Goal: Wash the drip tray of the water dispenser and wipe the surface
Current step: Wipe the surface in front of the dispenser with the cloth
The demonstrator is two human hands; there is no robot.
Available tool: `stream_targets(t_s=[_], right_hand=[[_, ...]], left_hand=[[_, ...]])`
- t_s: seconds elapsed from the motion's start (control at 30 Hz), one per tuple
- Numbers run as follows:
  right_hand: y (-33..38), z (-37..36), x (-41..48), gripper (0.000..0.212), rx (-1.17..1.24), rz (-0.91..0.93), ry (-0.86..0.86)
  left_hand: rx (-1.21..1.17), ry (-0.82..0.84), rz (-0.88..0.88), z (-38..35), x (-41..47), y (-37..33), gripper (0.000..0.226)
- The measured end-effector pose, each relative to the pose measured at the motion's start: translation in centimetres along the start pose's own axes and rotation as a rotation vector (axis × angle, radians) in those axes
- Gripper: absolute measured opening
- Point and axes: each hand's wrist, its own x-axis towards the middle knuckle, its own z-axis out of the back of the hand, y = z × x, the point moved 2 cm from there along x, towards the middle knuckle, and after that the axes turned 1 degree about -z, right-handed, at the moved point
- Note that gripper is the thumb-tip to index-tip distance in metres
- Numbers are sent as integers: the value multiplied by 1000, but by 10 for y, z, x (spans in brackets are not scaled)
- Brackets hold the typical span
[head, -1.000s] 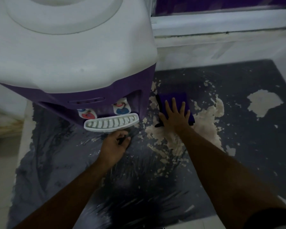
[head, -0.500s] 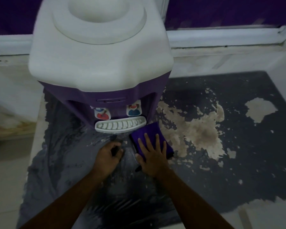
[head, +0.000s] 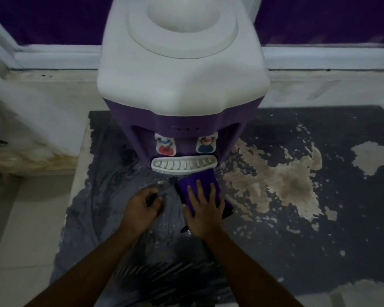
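Observation:
A white and purple water dispenser [head: 182, 80] stands on a dark, worn surface [head: 275, 229]. Its white slotted drip tray [head: 183, 165] sits in place under the red tap [head: 165, 147] and the blue tap [head: 205, 144]. My right hand [head: 203, 212] lies flat, fingers spread, on a folded purple cloth [head: 193, 181] just in front of the tray's right end. My left hand [head: 142, 207] rests beside it on the surface, fingers curled; what is inside them I cannot see.
The dark surface has large peeled beige patches [head: 282, 180] to the right of the dispenser and wet streaks [head: 124, 173] to its left. A white window frame [head: 319, 56] and ledge run behind. Pale tiles [head: 20, 218] lie at the left.
My right hand has slid the purple cloth from the right of the dispenser to just in front of the drip tray. My left hand has hardly moved. The view has shifted so the dispenser is centred.

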Motion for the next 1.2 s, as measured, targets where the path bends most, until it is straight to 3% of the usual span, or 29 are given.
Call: stream_targets(t_s=[0.13,0.33,0.5,0.77,1.0,1.2], right_hand=[[31,-23,-5,67,-62,141,44],[13,-14,8,73,3,-207,-8],[23,-14,13,57,42,-287,-77],[105,-34,11,63,12,3,37],[146,-32,53,64,-115,276,187],[180,-50,45,56,-18,176,85]], left_hand=[[22,-41,7,14,-2,10,19],[32,-55,53,36,-6,26,20],[-15,-62,50,54,-8,39,14],[-142,-76,163,71,-19,68,19],[-101,-153,160,102,-30,87,23],[-44,-231,118,135,-38,102,16]])
